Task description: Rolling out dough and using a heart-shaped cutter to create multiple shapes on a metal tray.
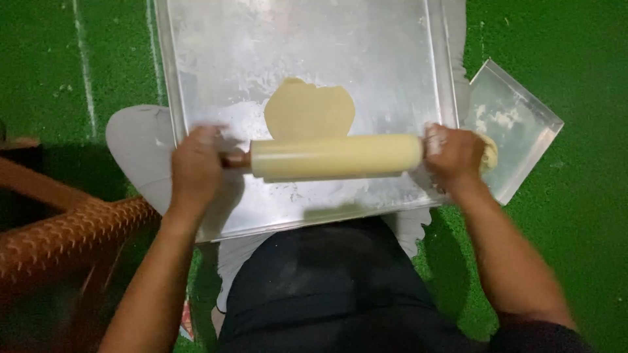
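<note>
1. The rolling pin [335,157] lay crosswise over the near part of the large metal tray [392,52]; its long axis ran from nine o'clock to three o'clock, tilted very slightly so that the right end sat a touch higher in the view.
2. The left hand [196,163] had its fingers wrapped shut round the left handle at the nine o'clock end; the right hand [453,155] had its fingers closed over the right handle at the three o'clock end; both were equally near the pin, each holding one end.
3. The flattened dough [309,108] lay at twelve o'clock from the pin, touching it; its near edge was hidden under the roller; its rounded far edge pointed towards twelve o'clock, so the sheet lay just ahead of the fingers.
4. A smaller metal tray [517,117] sat at three o'clock, beside the right hand; a lump of dough [489,154] showed just behind that hand.
5. The trays rested over a green floor [575,59]; motion blur softened both hands.
</note>
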